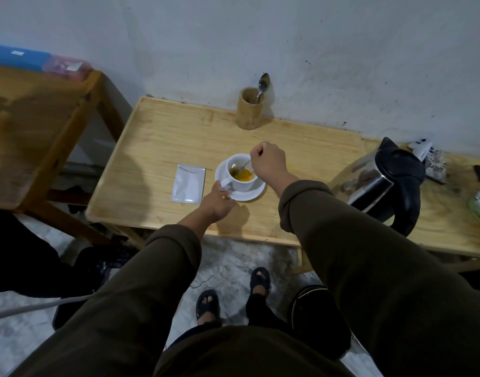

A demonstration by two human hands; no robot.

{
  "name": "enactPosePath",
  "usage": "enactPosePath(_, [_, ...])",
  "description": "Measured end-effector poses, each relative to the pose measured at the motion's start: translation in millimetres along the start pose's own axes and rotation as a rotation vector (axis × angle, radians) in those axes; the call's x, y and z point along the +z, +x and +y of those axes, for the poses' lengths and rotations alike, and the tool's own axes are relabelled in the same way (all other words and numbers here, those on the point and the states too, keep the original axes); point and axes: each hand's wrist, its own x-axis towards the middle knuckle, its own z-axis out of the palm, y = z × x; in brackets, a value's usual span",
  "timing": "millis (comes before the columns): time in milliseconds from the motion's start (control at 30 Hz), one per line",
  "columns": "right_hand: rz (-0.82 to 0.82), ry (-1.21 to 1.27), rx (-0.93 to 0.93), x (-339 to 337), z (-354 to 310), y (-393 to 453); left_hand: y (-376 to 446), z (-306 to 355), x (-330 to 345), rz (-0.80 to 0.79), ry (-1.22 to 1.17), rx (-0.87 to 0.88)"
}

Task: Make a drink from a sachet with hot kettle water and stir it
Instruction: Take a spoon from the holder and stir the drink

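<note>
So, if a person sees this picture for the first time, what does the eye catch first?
Probably the white cup on its saucer mid-table, its orange liquid the brightest colour. The right hand holds a spoon in it; the left hand grips the cup's handle. Next, the black-and-steel kettle at right.

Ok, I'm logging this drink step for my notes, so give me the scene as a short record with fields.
stage: stirring
cup: white, on a saucer, holds yellow-orange liquid
right hand: holds a spoon dipped in the cup
left hand: grips the cup's handle
sachet: silver, flat on the table, left of the saucer
kettle: right of the cup, set down
holder: wooden, by the wall, one spare spoon inside
</note>
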Motion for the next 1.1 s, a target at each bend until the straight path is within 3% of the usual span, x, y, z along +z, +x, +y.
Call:
enactPosePath(300, [-0.033, -0.039, -0.072, -7.1, -1.2, 1.5, -1.9, -0.3, 3.4, -0.042, 0.001, -0.008])
enactPosePath(500, [-0.021, -0.246, -0.183, -7.5, -0.4, 8.8, -2.2, -0.1, 3.0, -0.05, 0.006, -0.006])
enactPosePath(767, [-0.081, -0.15, -0.212, -6.6, -7.5, 9.6, -1.8, -1.7, 2.1, -0.067, 0.017, 0.0])
enactPosePath(1100, [-0.071, -0.239, -0.253, -2.7, -5.0, 13.5, -0.9, -0.6, 1.1, -0.08, 0.01, -0.009])
